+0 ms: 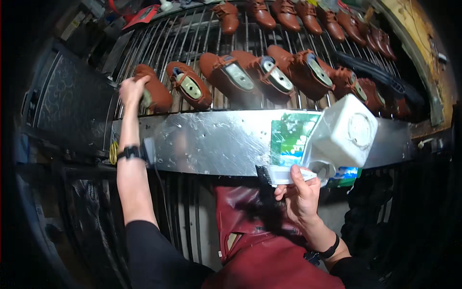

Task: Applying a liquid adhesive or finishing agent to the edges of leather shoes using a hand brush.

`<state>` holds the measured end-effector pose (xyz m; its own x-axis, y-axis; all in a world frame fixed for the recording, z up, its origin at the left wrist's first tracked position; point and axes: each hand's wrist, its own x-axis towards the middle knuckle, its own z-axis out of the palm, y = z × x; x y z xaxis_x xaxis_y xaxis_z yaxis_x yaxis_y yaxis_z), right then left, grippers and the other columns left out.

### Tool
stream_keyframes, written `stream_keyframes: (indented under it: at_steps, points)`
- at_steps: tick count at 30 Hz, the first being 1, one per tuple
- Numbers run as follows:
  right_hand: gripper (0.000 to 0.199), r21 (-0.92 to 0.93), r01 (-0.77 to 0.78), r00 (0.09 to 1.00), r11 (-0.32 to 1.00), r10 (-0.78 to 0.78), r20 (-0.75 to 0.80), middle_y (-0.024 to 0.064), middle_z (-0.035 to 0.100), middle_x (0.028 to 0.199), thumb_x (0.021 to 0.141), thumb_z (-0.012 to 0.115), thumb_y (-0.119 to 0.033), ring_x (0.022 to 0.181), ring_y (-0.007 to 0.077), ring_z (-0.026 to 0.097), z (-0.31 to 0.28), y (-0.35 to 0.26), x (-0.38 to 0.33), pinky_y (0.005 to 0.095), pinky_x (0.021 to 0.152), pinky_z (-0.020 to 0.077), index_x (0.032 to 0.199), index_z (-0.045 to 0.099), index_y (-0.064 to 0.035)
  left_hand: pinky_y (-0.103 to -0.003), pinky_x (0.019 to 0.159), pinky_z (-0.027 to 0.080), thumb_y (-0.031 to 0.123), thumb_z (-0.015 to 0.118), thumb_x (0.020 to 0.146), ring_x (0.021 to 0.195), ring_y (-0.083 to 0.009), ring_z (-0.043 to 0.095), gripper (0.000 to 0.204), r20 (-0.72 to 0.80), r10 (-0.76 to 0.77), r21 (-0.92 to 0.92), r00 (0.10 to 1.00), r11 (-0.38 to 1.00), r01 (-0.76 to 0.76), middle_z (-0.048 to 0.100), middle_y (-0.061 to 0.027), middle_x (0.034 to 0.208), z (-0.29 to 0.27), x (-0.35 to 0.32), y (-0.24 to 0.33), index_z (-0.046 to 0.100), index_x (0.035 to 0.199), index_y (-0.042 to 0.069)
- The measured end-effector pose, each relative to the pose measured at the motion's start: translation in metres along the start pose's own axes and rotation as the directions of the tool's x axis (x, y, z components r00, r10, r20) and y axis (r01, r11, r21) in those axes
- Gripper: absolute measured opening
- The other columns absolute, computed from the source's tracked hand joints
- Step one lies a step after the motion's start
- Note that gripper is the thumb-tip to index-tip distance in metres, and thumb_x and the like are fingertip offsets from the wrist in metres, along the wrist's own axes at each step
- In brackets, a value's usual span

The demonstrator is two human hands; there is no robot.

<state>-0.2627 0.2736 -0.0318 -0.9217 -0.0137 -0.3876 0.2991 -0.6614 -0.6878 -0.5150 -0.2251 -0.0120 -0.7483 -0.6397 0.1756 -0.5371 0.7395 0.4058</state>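
Note:
At the left end of the near row, my left hand (133,90) is closed on the edge of a brown shoe (159,91), which rests on the metal rods. My right hand (304,196) pinches a brush with a white handle (284,174); its dark bristles point left, over the front edge of the metal ledge (207,139). Just beyond that hand a white plastic container (344,132) lies tipped, its opening facing me. Under it is a green printed sheet (291,137). Beside the held shoe sits another brown shoe (190,86), with its pale insole showing.
Several more brown shoes (231,74) continue rightward along the rack of rods (187,36). A far row of brown shoes (286,14) stands behind. A dark bar-like object (380,74) lies across the right side. A dark panel (72,96) borders the rack on the left.

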Motion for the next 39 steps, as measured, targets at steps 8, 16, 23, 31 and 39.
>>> stream_keyframes:
  at_steps: [8, 16, 23, 31, 39]
  points:
    - [0.028, -0.118, 0.005, 1.000, 0.993, -0.005, -0.001, 0.0164, 0.071, 0.079, 0.105, 0.068, -0.024, 0.057, 0.0243, 0.070, 0.019, 0.008, 0.002, 0.0334, 0.048, 0.0579, 0.102, 0.064, 0.0039, -0.050, 0.102, 0.054, 0.073, 0.067, 0.085, 0.124, -0.0408, 0.067, 0.105, 0.019, -0.047, 0.185, 0.999, 0.982, 0.043, 0.069, -0.0272, 0.130, 0.038, -0.019, 0.010, 0.042, 0.157, 0.001]
    - [0.026, -0.092, 0.085, 0.988, 0.992, -0.096, -0.119, 0.0069, 0.070, 0.083, 0.104, 0.068, -0.027, 0.056, 0.0127, 0.063, -0.045, 0.024, 0.005, 0.0226, 0.046, 0.0493, 0.111, 0.065, -0.0018, -0.024, 0.057, 0.050, 0.011, 0.076, 0.093, 0.061, -0.0082, 0.066, 0.014, -0.644, -0.025, -0.403, 0.764, 0.860, -0.312, 0.072, -0.0034, 0.068, -0.218, -0.329, -0.072, 0.078, 0.086, -0.001]
    - [0.030, -0.155, 0.006, 0.987, 0.988, 0.019, 0.162, 0.0073, 0.071, 0.094, 0.104, 0.068, -0.028, 0.068, 0.0121, 0.063, -0.065, 0.020, 0.014, 0.0236, 0.053, 0.0503, 0.118, 0.065, -0.0017, -0.052, 0.102, 0.052, 0.055, 0.077, 0.085, 0.122, -0.0362, 0.066, 0.061, -0.894, 0.126, 0.430, 0.431, -0.035, 0.902, 0.073, -0.0233, 0.119, -0.556, -0.559, -0.315, 0.074, 0.117, 0.004]
    - [0.026, -0.151, 0.015, 0.978, 0.988, 0.017, 0.206, 0.0101, 0.071, 0.079, 0.104, 0.067, -0.026, 0.060, 0.0185, 0.068, -0.049, 0.031, -0.014, 0.0299, 0.051, 0.0549, 0.111, 0.067, -0.0010, -0.055, 0.110, 0.048, 0.049, 0.079, 0.088, 0.132, -0.0438, 0.056, 0.082, -0.368, -0.073, 0.670, 0.927, 0.671, 0.319, 0.059, -0.0262, 0.142, -0.391, -0.314, -0.407, 0.050, 0.150, 0.003]
    - [0.022, -0.357, 0.546, 0.803, 0.758, -0.595, -0.034, 0.0116, 0.072, 0.086, 0.098, 0.075, -0.009, 0.060, 0.0155, 0.068, -0.105, -0.019, -0.022, 0.0281, 0.050, 0.0554, 0.112, 0.067, 0.0059, -0.054, 0.108, 0.050, 0.045, 0.079, 0.088, 0.128, -0.0440, 0.060, 0.077, -0.118, 0.316, 0.298, 0.941, 0.916, -0.270, 0.061, -0.0261, 0.137, -0.084, -0.255, -0.145, 0.051, 0.147, 0.004]
